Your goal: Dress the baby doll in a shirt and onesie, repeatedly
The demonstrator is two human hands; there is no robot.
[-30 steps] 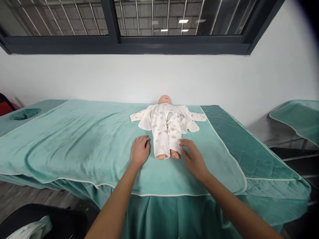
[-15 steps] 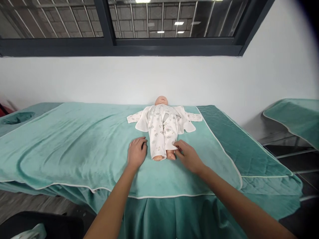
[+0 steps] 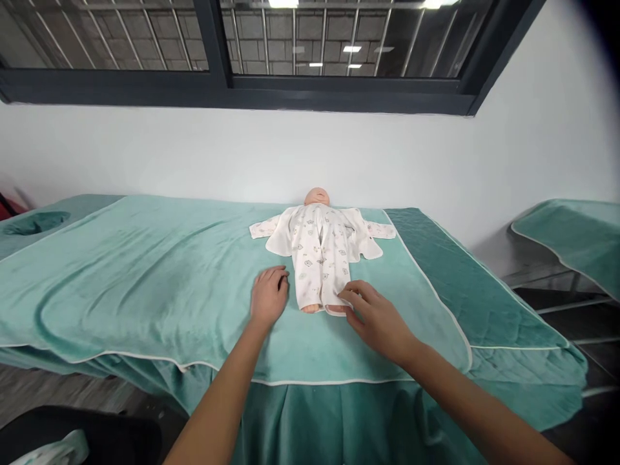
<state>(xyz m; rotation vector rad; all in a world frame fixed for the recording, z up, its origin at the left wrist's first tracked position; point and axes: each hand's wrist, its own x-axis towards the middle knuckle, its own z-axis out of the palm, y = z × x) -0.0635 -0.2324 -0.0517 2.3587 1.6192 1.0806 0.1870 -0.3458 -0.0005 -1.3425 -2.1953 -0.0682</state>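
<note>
A baby doll lies on its back on the bed, its bald head (image 3: 317, 196) toward the wall. White printed trousers (image 3: 310, 271) lie over its body and legs, and a white printed top (image 3: 278, 239) spreads open at the sides with both sleeves out. Only a little of the feet (image 3: 310, 309) shows below the trouser hems. My right hand (image 3: 378, 316) has its thumb and fingers at the hem of the right-side leg, pinching its edge. My left hand (image 3: 270, 294) rests on the blanket left of the trousers, holding nothing, fingers stretched and slightly bent.
A light green blanket (image 3: 169, 271) covers most of the bed, with a darker quilted cover (image 3: 465, 290) at the right. Behind stand a white wall (image 3: 217, 155) and a barred window. Another green-covered bed (image 3: 581, 226) is at the right. A dark chair (image 3: 111, 433) holds cloth at lower left.
The right-side trouser leg has come down over the doll's foot, with my right hand moving slightly down and right. The trousers lie straighter. My left hand stays in place.
</note>
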